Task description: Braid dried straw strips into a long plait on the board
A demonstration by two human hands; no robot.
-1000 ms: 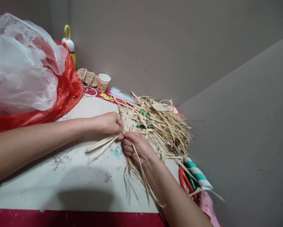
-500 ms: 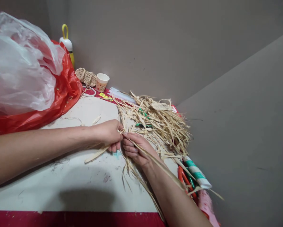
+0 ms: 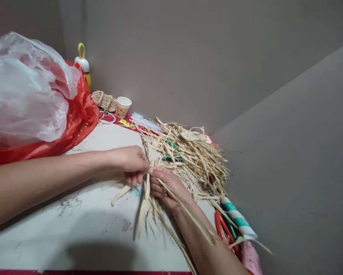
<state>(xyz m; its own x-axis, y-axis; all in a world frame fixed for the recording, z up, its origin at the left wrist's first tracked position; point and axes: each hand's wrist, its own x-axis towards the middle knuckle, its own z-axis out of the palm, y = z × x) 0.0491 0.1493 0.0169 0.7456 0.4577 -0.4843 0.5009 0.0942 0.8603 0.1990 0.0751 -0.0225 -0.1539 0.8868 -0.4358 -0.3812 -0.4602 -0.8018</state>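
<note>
My left hand (image 3: 134, 164) and my right hand (image 3: 167, 183) meet over the white board, fingertips almost touching. Both are closed, pinching a braid of dry straw strips (image 3: 147, 151) that runs up toward the heap. One pale strip (image 3: 143, 208) hangs down between the hands. Another long strip (image 3: 188, 212) lies along my right forearm. Loose strip ends trail below my right hand toward the front edge. Just beyond my hands lies the big heap of dry straw strips (image 3: 202, 156), with bits of green among it. My fingers partly hide the point where the strips cross.
White and red plastic bags (image 3: 82, 110) bulge at the left. Along the back stand a yellow-and-white bottle (image 3: 83, 65), a woven straw sole (image 3: 104, 100) and a paper cup (image 3: 123, 107). Orange-handled scissors (image 3: 221, 225) and a green-striped roll (image 3: 240, 217) lie right. Grey walls rise behind.
A pale strip that pointed left under my left hand now hangs down between my hands. My hands stay together at the braid. The view has tilted up slightly.
</note>
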